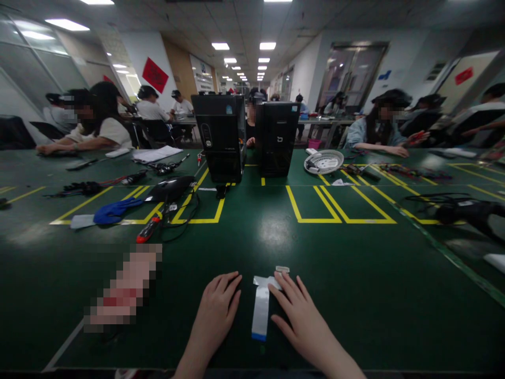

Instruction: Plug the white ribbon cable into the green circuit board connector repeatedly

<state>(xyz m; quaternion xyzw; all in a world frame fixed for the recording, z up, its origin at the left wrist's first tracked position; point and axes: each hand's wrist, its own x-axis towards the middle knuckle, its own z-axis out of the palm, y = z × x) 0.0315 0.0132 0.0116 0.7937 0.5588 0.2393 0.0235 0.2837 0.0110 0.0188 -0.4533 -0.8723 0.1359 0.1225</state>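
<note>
A flat white ribbon cable (261, 310) with a blue end lies on the green table between my hands. Its far part bends to the right, toward a small pale rectangular piece (282, 269). My right hand (298, 308) rests palm down with fingers stretched out, its fingertips at the bent part of the cable and close to the small piece. To the left of the cable, my left hand (216, 305) lies on the table, fingers extended and holding nothing. A gap separates it from the cable.
Two black computer towers (224, 139) stand ahead. On the left are a red-black screwdriver (148, 230), a blue glove (114, 211) and a black cabled device (171, 188). A white basket (324, 161) and cables (461, 210) are on the right. Other people sit around.
</note>
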